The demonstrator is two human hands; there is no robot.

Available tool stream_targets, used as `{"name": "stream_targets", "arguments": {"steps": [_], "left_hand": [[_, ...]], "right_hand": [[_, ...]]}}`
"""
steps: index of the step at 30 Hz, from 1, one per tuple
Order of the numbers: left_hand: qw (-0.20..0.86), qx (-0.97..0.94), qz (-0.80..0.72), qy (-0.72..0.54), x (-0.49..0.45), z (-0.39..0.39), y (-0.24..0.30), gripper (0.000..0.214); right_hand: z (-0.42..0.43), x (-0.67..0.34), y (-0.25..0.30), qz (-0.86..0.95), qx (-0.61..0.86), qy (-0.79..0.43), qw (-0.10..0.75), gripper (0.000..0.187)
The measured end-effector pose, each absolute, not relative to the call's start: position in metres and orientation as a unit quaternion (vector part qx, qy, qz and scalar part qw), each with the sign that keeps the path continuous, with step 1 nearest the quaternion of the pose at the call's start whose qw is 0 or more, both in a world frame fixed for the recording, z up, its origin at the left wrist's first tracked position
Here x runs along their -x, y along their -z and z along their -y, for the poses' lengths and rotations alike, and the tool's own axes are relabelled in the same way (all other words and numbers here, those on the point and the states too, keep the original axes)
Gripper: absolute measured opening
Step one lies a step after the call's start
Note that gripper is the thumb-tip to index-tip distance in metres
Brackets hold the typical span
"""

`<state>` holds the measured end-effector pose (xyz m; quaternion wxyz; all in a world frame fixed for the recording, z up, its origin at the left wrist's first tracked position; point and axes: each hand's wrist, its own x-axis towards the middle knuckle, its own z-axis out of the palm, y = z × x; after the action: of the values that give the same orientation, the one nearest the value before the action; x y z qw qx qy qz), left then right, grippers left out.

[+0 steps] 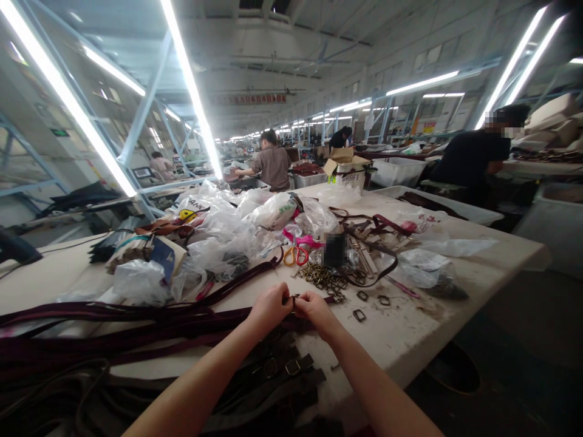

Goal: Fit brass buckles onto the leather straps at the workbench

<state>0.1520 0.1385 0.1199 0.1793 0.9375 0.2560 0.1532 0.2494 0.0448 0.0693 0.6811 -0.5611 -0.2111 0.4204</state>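
The left hand (268,309) and right hand (317,312) close their fingers (283,297) on a narrow dark strap end (294,300) over the white worktop (401,328).

Crumpled plastic bags (218,224) heaped on white table (473,255); scissors (295,255) beside them; cardboard box (345,165) at far edge.

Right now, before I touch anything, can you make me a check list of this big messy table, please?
surface: white work table, scuffed
job's things: small dark piece pinched by both hands; maroon leather straps; brass rings; loose metal buckles
clutter: clear plastic bags; orange-handled scissors
grippers: bare left hand and bare right hand, meeting at the small dark piece
cables: nothing seen
surroundings: seated co-worker; standing co-worker; white plastic bins; long factory hall with tube lights
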Motion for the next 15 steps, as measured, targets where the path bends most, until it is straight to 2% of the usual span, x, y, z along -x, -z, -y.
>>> {"name": "stream_targets", "arguments": {"steps": [4,6,8,12,15], "left_hand": [[0.253,-0.936,-0.209,-0.123,-0.15,-0.142,-0.118,0.013],[0.276,-0.934,-0.186,-0.132,-0.151,-0.139,-0.118,0.023],[0.262,-0.942,-0.163,-0.131,-0.152,-0.134,-0.12,0.032],[0.192,-0.967,-0.134,-0.099,-0.155,-0.125,-0.118,0.026],[0.144,-0.978,-0.126,-0.089,-0.156,-0.125,-0.114,0.025]], "right_hand": [[-0.039,-0.251,-0.068,0.274,0.554,-0.396,0.679,0.027],[-0.034,-0.252,-0.069,0.274,0.544,-0.392,0.69,0.029],[-0.03,-0.253,-0.072,0.256,0.54,-0.388,0.702,0.032],[-0.023,-0.253,-0.074,0.254,0.525,-0.41,0.701,0.036],[-0.021,-0.258,-0.069,0.257,0.553,-0.384,0.693,0.035]]}}
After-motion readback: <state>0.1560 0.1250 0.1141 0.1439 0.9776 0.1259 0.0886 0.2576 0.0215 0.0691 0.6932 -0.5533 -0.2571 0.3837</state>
